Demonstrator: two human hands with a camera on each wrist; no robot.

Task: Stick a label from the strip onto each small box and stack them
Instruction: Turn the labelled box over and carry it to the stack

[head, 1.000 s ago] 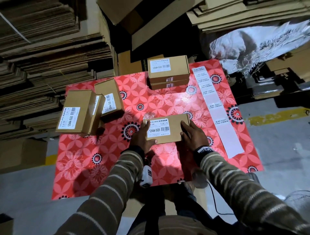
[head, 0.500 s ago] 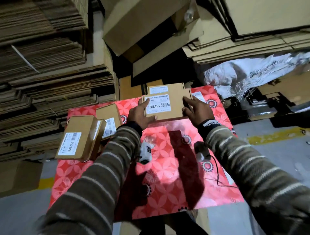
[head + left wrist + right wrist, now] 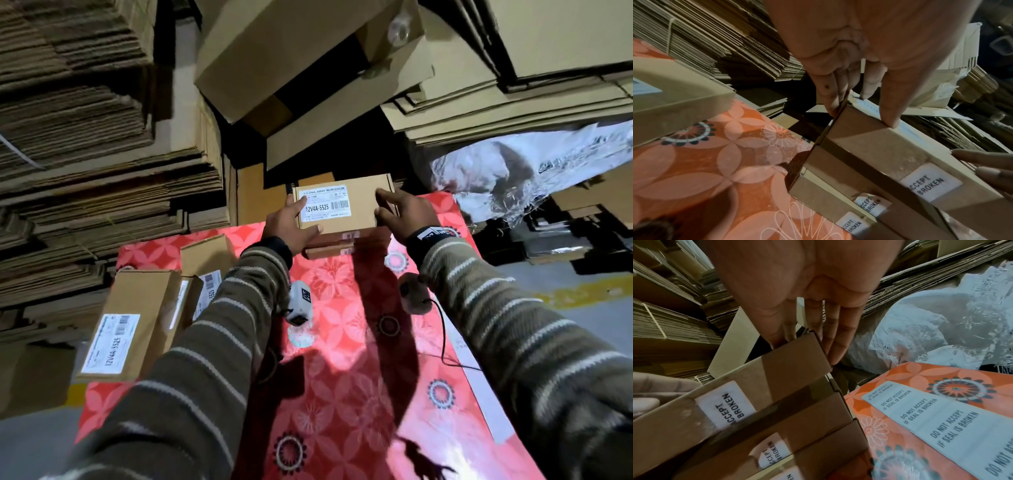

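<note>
A small brown box [image 3: 356,210] with a white barcode label sits at the top of a stack of two more boxes [image 3: 346,247] at the far edge of the red floral table [image 3: 342,394]. My left hand [image 3: 291,224] grips its left end, thumb on the near edge and fingers over the top [image 3: 838,91]. My right hand [image 3: 399,212] lays straight fingers [image 3: 833,340] against its right end. A white seal label [image 3: 931,181] shows on its front face, and the two boxes below carry the same seal [image 3: 871,204]. The label strip [image 3: 931,418] lies on the table to the right.
Several more small boxes [image 3: 137,322] lean together on the table's left side. Bundles of flat cardboard [image 3: 85,144] rise on the left and behind the stack. Crumpled plastic sheet [image 3: 534,171] lies at the back right. Grey floor with a yellow line [image 3: 589,291] runs to the right.
Both hands have lifted the box from the near middle of the table and carried it away to the top of the far stack.
</note>
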